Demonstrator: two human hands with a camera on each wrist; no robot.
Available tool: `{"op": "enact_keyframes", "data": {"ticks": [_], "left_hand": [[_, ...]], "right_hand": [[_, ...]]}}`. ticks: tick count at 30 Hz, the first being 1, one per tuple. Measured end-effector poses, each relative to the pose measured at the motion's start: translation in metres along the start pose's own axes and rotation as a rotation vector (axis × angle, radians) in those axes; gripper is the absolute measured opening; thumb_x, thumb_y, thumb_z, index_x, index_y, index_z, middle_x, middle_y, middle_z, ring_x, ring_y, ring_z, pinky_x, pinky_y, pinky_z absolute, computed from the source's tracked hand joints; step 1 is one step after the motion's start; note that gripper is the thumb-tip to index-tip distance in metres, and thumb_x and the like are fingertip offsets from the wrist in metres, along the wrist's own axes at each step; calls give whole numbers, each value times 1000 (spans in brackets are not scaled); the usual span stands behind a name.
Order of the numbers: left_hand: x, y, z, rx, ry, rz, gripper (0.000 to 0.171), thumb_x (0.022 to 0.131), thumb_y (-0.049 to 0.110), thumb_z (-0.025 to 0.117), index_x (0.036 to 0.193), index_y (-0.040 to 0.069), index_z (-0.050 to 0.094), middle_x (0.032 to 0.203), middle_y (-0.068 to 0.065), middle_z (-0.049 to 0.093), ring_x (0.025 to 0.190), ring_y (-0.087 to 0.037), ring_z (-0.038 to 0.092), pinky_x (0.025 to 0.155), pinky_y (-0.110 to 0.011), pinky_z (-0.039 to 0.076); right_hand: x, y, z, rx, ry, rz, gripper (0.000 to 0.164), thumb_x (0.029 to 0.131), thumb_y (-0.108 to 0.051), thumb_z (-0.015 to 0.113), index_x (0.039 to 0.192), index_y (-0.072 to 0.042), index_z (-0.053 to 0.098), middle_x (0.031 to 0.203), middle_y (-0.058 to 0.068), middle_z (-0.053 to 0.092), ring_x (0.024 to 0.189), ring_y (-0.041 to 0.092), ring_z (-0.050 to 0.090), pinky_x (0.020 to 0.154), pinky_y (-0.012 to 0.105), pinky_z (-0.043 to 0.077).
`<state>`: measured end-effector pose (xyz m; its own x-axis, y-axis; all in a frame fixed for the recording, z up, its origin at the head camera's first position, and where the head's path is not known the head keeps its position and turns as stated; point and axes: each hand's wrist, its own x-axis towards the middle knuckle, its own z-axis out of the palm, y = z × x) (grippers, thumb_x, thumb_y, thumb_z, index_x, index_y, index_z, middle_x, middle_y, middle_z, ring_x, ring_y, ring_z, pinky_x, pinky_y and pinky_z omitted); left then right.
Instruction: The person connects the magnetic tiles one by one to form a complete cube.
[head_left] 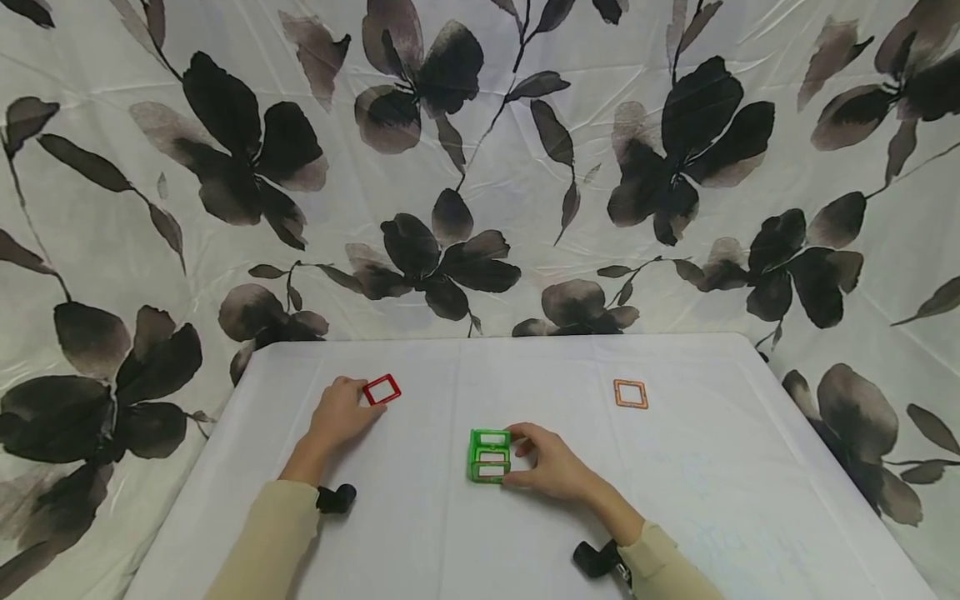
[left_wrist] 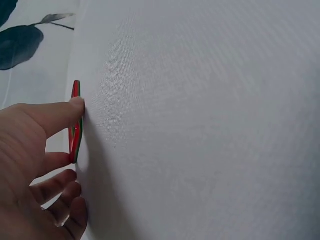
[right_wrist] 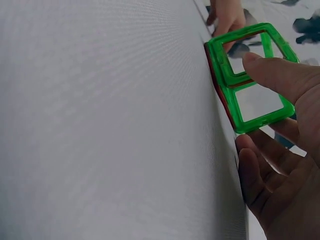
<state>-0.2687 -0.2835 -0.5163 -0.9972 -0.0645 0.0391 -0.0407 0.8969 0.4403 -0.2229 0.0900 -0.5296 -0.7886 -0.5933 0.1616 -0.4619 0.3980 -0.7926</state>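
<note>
While the left hand [head_left: 341, 414] pinches a red frame [head_left: 395, 384], right hand [head_left: 557, 467], grip partly spread, holds joined green frames [head_left: 491, 447].

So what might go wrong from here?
The right grip holds the green, plastic-looking build of square frames by its edges, so squeezing too hard could perhaps skew it. The left grip pinches the thin red, plastic-looking square frame at its edges, so it may slip.
</note>
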Motion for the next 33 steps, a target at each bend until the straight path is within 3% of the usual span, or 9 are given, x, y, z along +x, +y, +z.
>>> {"op": "enact_keyframes", "data": {"ticks": [8,18,26,33], "left_hand": [[0,1,3,14,36,-10,60,70,42,69,109,-2,56,105,-18,50,92,-31,46,73,-46,41],[-8,11,10,-24,65,89,57,65,49,71,102,7,62,103,-8,55,100,-29,46,80,-45,39],[-15,18,14,-21,45,135,56,63,51,70,101,10,62,103,-4,55,101,-27,44,81,-45,39],[-27,43,10,-99,-46,157,56,63,48,73,105,13,60,101,1,55,93,-18,50,78,-38,42]], "right_hand": [[-1,0,-1,6,-18,1,64,67,-32,76,122,-17,46,108,-1,52,89,16,53,64,24,45],[1,-2,-2,13,-21,14,63,67,-28,76,121,-18,47,108,-1,52,89,16,53,65,25,44],[1,-2,-3,9,-12,14,62,69,-30,75,122,-18,46,108,-3,52,89,13,52,65,25,44],[1,-1,-2,15,-15,-1,61,69,-31,75,121,-17,47,107,-2,52,88,14,52,64,25,45]]}}
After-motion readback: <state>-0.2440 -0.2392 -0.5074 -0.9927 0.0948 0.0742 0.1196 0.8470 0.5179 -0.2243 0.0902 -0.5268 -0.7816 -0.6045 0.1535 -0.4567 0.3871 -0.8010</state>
